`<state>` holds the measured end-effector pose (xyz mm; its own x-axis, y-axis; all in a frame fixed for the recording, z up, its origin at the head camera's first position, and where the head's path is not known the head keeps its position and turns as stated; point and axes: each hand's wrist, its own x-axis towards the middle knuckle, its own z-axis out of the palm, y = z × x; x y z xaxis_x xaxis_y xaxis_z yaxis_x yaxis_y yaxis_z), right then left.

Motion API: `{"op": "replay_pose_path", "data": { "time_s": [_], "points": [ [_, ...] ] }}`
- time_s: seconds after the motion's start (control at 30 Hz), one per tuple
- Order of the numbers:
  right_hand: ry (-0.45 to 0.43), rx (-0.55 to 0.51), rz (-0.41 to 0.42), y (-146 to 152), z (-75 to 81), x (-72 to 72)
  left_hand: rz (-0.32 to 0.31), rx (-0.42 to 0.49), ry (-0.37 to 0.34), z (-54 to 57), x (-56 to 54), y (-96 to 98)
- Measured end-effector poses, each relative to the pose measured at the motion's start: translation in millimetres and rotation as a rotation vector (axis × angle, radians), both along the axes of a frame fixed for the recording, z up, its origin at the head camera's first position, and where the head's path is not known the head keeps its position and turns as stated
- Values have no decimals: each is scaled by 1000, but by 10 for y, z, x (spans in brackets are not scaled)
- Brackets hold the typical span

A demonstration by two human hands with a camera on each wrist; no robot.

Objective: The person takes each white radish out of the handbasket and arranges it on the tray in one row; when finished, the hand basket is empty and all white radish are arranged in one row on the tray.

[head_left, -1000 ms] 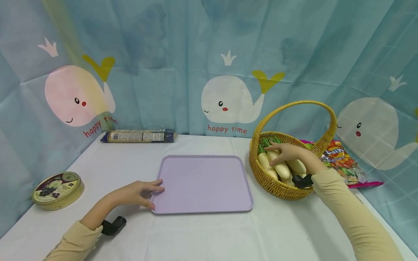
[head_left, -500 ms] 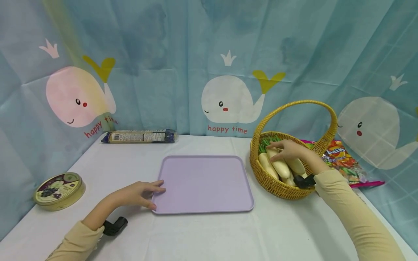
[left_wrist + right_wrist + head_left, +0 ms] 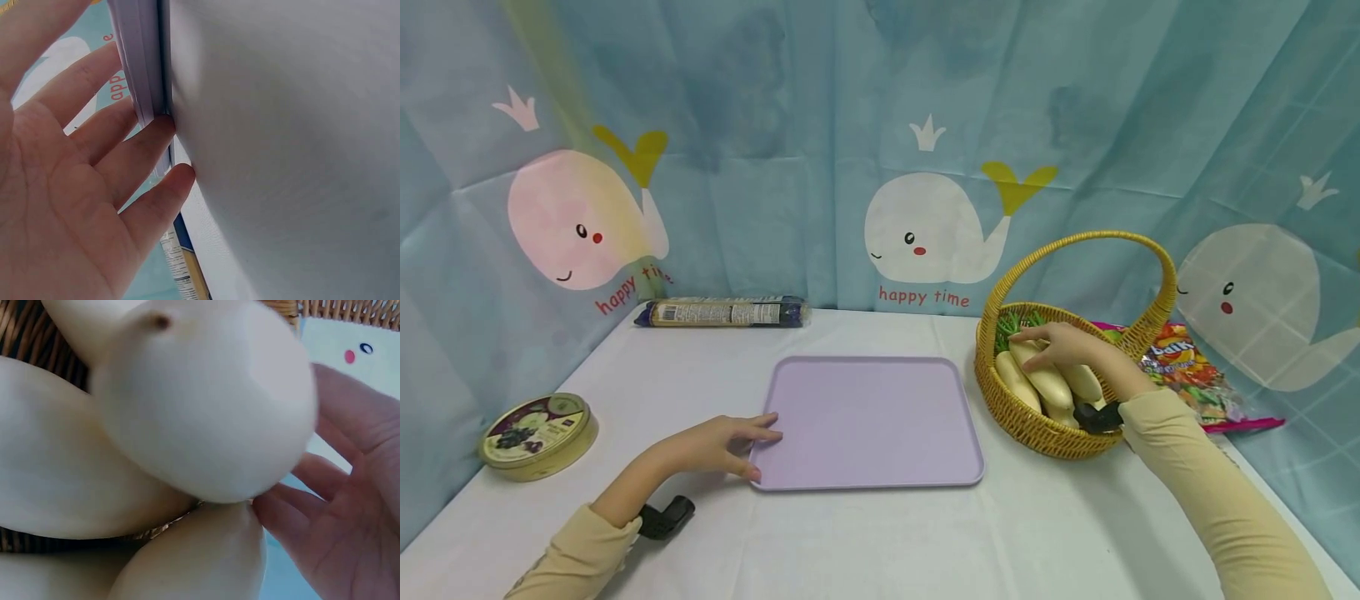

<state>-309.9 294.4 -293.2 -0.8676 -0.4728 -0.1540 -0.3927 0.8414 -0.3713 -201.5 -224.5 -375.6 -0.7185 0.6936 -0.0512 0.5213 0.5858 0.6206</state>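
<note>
A wicker basket [image 3: 1017, 423] with a tall arched handle stands on the right, holding several white radishes with green tops [image 3: 1009, 323]. Inside it my right hand [image 3: 1063, 346] grips one white radish [image 3: 1051, 390] near its leafy end, fingers and thumb on either side. In the right wrist view that radish's [image 3: 206, 400] rounded tip looms close to the camera, above other radishes [image 3: 69, 456]. At the left edge of a lilac tray [image 3: 868, 425], my left hand [image 3: 718, 446] rests with extended fingers touching the rim. In the left wrist view two fingertips [image 3: 182, 175] reach the white tabletop.
A round tin [image 3: 537, 437] stands at the far left. A long packet [image 3: 722, 312] lies along the back curtain [image 3: 775, 208]. Behind the basket's right side is a colourful candy bag [image 3: 1183, 371]. The basket handle [image 3: 1078, 239] arches above the right hand.
The gripped radish's lower end has shifted slightly right and toward the person, covering more of the radishes under it. The left hand and tray hold still.
</note>
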Motion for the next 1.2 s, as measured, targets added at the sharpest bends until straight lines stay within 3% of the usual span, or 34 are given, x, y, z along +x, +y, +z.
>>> {"op": "replay_pose_path", "data": {
  "time_s": [0.33, 0.53, 1.2],
  "points": [
    [-74, 46, 64, -104, 5, 22, -2, -5, -1, -3, -1, 12],
    [-33, 70, 42, -129, -16, 2, 1, -8, -1, 3, 1, 12],
    [56, -128, -27, -24, 18, 36, -15, -10, 3, 1, 0, 9]
  ]
}}
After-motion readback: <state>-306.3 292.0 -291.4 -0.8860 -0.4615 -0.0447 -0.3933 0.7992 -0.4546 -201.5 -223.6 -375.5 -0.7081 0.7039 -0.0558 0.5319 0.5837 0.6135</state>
